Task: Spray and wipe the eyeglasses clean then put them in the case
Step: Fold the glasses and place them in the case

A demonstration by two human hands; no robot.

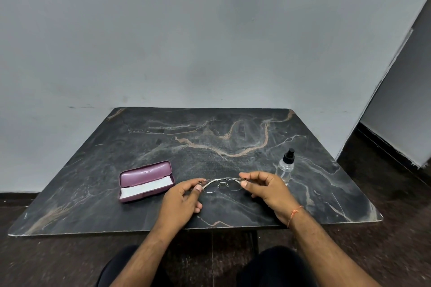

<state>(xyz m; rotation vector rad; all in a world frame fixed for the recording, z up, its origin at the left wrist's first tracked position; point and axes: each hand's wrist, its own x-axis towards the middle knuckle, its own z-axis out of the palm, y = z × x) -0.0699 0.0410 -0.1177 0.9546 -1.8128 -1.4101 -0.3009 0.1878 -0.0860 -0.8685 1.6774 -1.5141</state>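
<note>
Eyeglasses [222, 184] held over near-centre desk [233, 128], one end in each grip. Left hand [184, 198] pinches left end, right hand [265, 190] pinches right end. Purple case [146, 180] lies open at left, white cloth [145, 187] inside. Spray bottle [285, 167] upright at right, just beyond right hand.

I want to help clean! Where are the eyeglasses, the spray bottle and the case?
eyeglasses [222, 184]: head view, on the bridge between the lenses.
spray bottle [285, 169]: head view, on its clear body.
case [145, 173]: head view, on its open purple lid.
</note>
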